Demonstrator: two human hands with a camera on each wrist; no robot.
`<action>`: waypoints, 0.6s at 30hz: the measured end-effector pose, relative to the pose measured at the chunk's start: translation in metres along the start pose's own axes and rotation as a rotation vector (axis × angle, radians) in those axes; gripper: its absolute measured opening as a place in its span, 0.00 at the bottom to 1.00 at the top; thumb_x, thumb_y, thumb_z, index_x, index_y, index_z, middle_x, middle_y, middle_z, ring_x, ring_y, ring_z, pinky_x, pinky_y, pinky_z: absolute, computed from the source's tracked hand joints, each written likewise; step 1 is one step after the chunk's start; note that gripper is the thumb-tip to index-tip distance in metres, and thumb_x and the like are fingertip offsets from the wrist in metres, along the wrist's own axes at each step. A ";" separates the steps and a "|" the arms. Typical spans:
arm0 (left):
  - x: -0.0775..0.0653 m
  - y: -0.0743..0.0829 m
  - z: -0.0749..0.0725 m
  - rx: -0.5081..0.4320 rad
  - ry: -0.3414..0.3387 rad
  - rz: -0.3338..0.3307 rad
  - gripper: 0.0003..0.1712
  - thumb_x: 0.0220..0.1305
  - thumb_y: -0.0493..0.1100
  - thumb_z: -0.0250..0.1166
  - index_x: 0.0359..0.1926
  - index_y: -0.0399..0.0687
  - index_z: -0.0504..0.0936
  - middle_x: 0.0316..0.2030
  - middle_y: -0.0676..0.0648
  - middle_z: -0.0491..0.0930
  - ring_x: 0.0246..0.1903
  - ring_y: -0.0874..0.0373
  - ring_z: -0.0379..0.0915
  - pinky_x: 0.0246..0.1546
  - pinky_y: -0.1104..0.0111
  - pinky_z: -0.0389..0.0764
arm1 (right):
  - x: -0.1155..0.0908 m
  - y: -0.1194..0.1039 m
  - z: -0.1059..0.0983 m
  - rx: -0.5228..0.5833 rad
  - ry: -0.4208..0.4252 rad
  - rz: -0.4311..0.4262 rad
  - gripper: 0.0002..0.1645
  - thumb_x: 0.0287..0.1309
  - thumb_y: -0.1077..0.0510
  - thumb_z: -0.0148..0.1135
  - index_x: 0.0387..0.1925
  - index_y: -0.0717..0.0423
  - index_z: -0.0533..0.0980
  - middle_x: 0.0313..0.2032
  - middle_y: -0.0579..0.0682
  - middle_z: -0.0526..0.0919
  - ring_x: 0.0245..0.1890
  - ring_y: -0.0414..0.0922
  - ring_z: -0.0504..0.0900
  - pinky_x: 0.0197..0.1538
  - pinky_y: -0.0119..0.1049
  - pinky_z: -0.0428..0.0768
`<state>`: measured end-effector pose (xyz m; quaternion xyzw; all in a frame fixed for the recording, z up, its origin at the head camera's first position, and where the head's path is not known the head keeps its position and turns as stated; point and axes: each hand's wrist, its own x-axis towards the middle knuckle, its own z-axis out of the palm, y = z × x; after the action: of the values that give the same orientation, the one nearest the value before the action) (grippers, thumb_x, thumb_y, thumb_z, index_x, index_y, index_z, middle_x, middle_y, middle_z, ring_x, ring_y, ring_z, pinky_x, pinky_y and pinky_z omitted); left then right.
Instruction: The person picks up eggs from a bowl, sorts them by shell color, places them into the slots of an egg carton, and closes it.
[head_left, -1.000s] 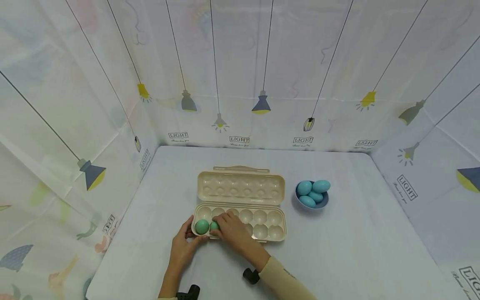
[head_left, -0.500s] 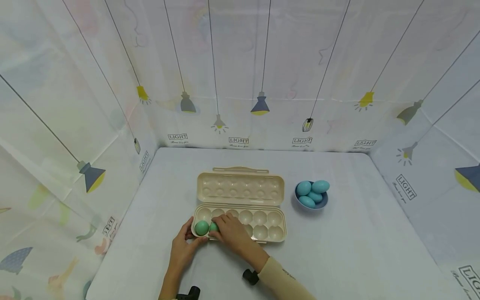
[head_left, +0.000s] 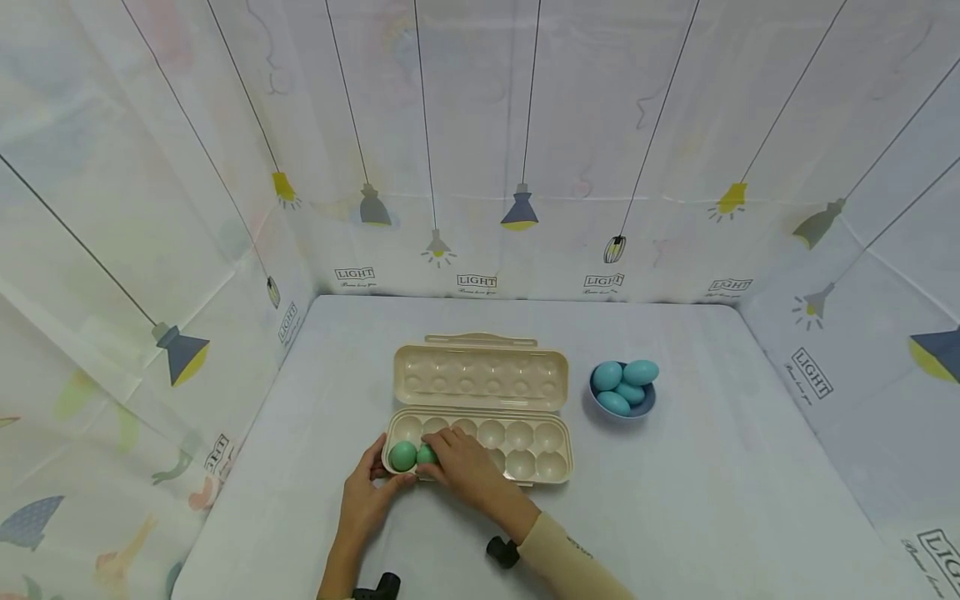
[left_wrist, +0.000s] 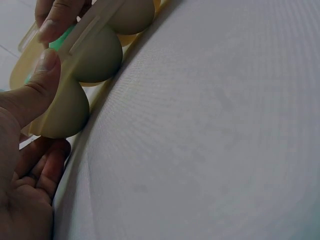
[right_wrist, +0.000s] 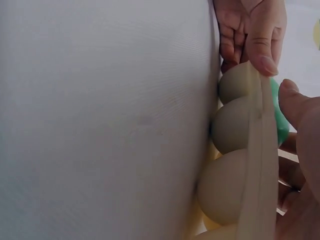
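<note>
Far left, I log white cloth (head_left: 240,258) printed with hanging lamps. Next, the left hand (head_left: 367,492): clamped on the left end of the open egg box (head_left: 521,462), its thumb at the front rim and the other fingers around the end. My left wrist view shows those fingers curled below the rim, beside the end cup. A first green egg (head_left: 402,456) sits in the leftmost cup of the front row. Just right of it, a second green egg (head_left: 426,455) is at the second front cup, pinched between the thumb and fingers of the right hand (head_left: 467,471); I cannot tell whether it is fully seated. The right hand covers some of the middle cups, and its beige sleeve (head_left: 573,562) runs off toward the lower right. Behind the cups, the lid (head_left: 480,379) lies tipped back on the white table (head_left: 712,483). Further right, well apart from both hands, I note a blue bowl (head_left: 628,417) with four light-blue eggs (head_left: 615,404) showing, heaped against one another.
</note>
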<state>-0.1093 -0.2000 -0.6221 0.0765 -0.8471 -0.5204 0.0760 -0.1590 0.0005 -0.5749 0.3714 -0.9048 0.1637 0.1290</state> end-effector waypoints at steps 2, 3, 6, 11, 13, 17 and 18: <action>0.000 0.000 0.000 0.003 -0.001 0.005 0.52 0.49 0.58 0.79 0.73 0.52 0.67 0.52 0.49 0.83 0.44 0.61 0.79 0.51 0.68 0.77 | 0.000 0.000 -0.001 -0.004 -0.002 -0.002 0.30 0.64 0.38 0.61 0.59 0.53 0.75 0.47 0.46 0.82 0.45 0.43 0.79 0.47 0.35 0.80; -0.001 -0.001 0.000 0.004 -0.002 0.006 0.52 0.49 0.57 0.79 0.73 0.52 0.67 0.52 0.50 0.83 0.44 0.61 0.79 0.51 0.67 0.77 | 0.000 0.000 -0.003 -0.003 -0.002 -0.001 0.30 0.64 0.38 0.61 0.59 0.53 0.75 0.48 0.47 0.82 0.46 0.43 0.79 0.49 0.36 0.80; -0.001 -0.002 0.000 0.007 -0.007 0.007 0.52 0.49 0.57 0.79 0.73 0.53 0.67 0.51 0.50 0.83 0.43 0.61 0.79 0.52 0.66 0.77 | 0.001 0.001 -0.008 -0.015 0.011 0.002 0.30 0.64 0.38 0.62 0.59 0.52 0.75 0.50 0.47 0.82 0.49 0.45 0.79 0.54 0.39 0.79; -0.001 -0.002 0.000 0.015 -0.010 -0.001 0.52 0.49 0.58 0.78 0.73 0.54 0.66 0.51 0.50 0.83 0.44 0.61 0.79 0.53 0.64 0.77 | 0.002 0.004 -0.023 -0.031 0.013 0.030 0.31 0.63 0.38 0.64 0.60 0.51 0.75 0.54 0.48 0.81 0.55 0.48 0.77 0.58 0.43 0.77; 0.000 -0.002 0.000 0.016 -0.008 0.001 0.52 0.49 0.58 0.78 0.73 0.54 0.66 0.51 0.50 0.83 0.44 0.61 0.79 0.53 0.63 0.77 | 0.002 0.006 -0.029 -0.025 0.016 0.044 0.31 0.62 0.38 0.65 0.60 0.51 0.75 0.55 0.49 0.80 0.56 0.48 0.76 0.58 0.44 0.77; 0.000 -0.002 0.000 0.016 -0.006 0.013 0.52 0.49 0.57 0.79 0.73 0.53 0.66 0.52 0.51 0.83 0.43 0.62 0.79 0.52 0.65 0.77 | 0.001 0.011 -0.041 -0.019 0.051 0.056 0.29 0.62 0.43 0.68 0.60 0.51 0.75 0.56 0.49 0.78 0.56 0.48 0.76 0.57 0.44 0.78; 0.000 -0.002 0.000 0.017 -0.005 0.014 0.52 0.49 0.57 0.79 0.73 0.53 0.67 0.51 0.51 0.83 0.43 0.62 0.79 0.51 0.66 0.77 | 0.000 0.013 -0.044 -0.013 0.063 0.060 0.29 0.61 0.45 0.69 0.60 0.51 0.75 0.56 0.50 0.78 0.55 0.48 0.76 0.56 0.44 0.78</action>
<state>-0.1090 -0.2010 -0.6240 0.0698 -0.8521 -0.5130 0.0769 -0.1631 0.0267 -0.5369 0.3380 -0.9120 0.1733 0.1551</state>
